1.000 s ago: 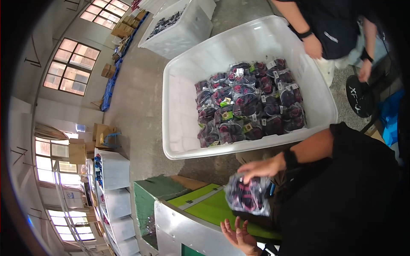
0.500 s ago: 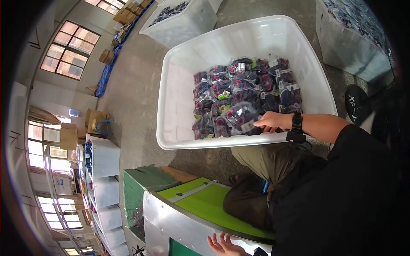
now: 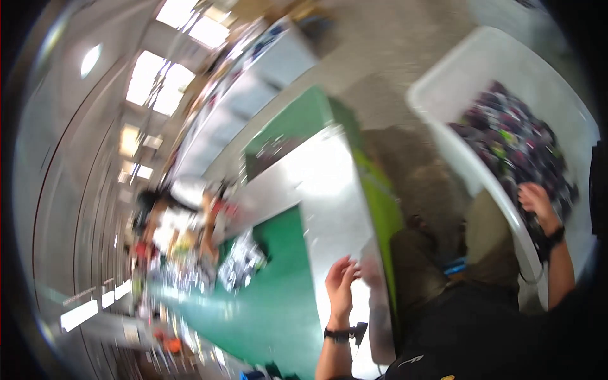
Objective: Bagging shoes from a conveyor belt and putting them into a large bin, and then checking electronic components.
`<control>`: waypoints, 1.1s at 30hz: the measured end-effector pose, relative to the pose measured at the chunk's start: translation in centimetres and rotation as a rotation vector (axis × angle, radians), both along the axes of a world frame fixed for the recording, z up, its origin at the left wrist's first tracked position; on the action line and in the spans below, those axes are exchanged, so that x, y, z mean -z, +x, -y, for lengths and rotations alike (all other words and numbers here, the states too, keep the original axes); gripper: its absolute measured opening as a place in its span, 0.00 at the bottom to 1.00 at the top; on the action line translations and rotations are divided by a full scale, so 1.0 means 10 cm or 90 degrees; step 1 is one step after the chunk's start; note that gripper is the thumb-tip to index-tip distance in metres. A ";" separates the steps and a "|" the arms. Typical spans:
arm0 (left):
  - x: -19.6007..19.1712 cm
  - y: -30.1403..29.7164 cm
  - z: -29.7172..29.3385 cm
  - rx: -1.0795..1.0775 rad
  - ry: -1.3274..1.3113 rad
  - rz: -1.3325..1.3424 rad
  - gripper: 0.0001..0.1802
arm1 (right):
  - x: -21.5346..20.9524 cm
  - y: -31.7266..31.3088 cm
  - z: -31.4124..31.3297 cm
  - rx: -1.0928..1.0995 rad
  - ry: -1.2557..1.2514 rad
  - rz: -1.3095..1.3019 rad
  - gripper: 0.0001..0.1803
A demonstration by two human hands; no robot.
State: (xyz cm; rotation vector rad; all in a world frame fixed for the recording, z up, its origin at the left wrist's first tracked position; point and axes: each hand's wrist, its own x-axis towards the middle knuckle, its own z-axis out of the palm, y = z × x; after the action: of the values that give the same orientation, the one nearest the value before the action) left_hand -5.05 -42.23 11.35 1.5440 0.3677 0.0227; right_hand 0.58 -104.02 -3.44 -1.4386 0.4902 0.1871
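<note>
My left hand (image 3: pixel 341 288) is over the bright metal edge (image 3: pixel 335 177) of a conveyor, its fingers bent but apart, with nothing in them. A dark band with a small box circles that wrist. My right hand (image 3: pixel 537 202) hangs over the near side of a large white tub (image 3: pixel 443 130), loosely curled and apparently holding nothing, though blurred. Below it in the tub lie many clear-bagged dark and pink items (image 3: pixel 500 130), which look like shoes. On the green belt (image 3: pixel 285 310) to my left, a shiny clear-bagged bundle (image 3: pixel 242 261) lies apart from my hands.
A green box-like end piece (image 3: pixel 291 130) stands at the conveyor's far end. Further back is a row of white bins (image 3: pixel 221 126). A person (image 3: pixel 180 215) is by the belt at the left. My knees are between the conveyor and the tub.
The view has swung left toward the conveyor, putting the tub at the right. My right hand has come up off the bagged item it was touching. My left hand shows more fully, still empty.
</note>
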 end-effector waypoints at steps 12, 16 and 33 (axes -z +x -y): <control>-0.21 0.42 -2.41 -0.254 0.291 -0.018 0.21 | -0.32 0.63 -0.66 -0.157 -0.337 0.112 0.13; 0.31 0.39 -3.70 -0.451 0.607 -0.056 0.29 | -0.06 0.57 -0.62 -0.153 -0.422 0.234 0.14; 0.98 0.55 -4.19 -0.554 0.199 -0.045 0.28 | -0.68 0.57 -1.57 -0.214 -0.587 0.176 0.17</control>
State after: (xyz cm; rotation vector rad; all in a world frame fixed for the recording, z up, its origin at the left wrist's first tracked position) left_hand 0.47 -0.30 1.51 1.5810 1.1089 0.7323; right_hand 6.24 -88.37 3.36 -2.4089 0.0787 0.0150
